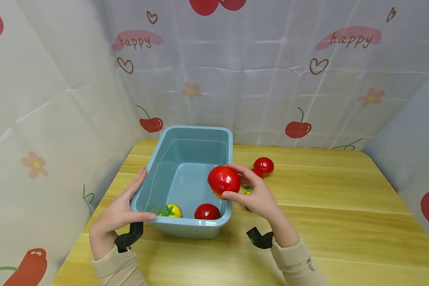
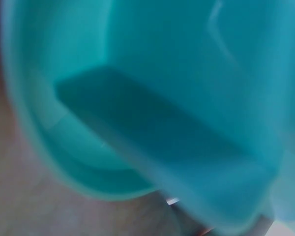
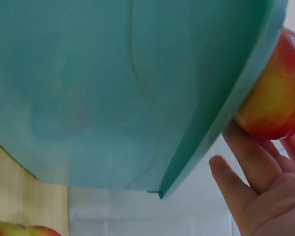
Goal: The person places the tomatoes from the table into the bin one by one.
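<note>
A light blue plastic bin stands on the wooden table. My left hand holds its near left corner, thumb along the front rim and fingers against the outer left side. Over the bin's right rim, my right hand pinches a glossy red apple between thumb and fingers. From the right wrist, the apple's yellow underside shows beyond the bin's wall. Inside the bin, near the front, lie a yellow fruit with a green leafy top and a dark red fruit. The left wrist view is blurred, mostly bin interior.
Right of the bin sit a shiny red fruit and other pieces, partly hidden by the right hand. A red-and-yellow fruit shows at the right wrist view's lower edge. Printed white curtains enclose the table.
</note>
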A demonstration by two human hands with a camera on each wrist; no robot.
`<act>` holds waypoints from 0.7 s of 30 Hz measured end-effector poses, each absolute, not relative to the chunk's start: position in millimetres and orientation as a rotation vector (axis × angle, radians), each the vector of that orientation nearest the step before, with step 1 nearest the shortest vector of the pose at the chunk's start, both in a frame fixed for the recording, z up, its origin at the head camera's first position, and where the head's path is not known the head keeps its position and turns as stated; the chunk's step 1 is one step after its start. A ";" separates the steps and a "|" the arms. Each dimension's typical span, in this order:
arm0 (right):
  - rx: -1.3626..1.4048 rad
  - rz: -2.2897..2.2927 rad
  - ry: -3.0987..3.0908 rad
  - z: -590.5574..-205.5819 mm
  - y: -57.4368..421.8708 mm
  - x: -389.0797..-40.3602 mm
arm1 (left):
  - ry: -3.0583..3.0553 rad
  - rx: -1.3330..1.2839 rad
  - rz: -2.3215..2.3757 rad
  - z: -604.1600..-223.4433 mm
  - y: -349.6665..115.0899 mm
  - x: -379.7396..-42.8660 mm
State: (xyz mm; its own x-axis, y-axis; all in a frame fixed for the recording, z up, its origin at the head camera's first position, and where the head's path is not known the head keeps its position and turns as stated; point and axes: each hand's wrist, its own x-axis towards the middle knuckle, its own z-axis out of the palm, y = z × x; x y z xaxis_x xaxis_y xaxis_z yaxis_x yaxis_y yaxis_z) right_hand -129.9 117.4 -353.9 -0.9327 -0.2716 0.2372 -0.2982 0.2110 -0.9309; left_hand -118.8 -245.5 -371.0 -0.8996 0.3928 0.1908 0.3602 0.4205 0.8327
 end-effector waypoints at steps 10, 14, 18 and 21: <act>0.630 1.797 -2.488 -353.8 101.5 -128.9 | 2.629 0.682 1.513 -371.0 -245.3 -119.4; 0.669 1.777 -2.453 -339.7 101.0 -119.2 | 2.629 0.669 1.513 -370.7 -244.9 -119.4; 0.685 1.767 -2.382 -333.9 104.5 -114.6 | 2.634 0.662 1.507 -370.2 -244.8 -119.3; 0.684 1.779 -2.319 -345.3 110.5 -120.0 | 2.635 0.661 1.508 -370.4 -245.1 -119.5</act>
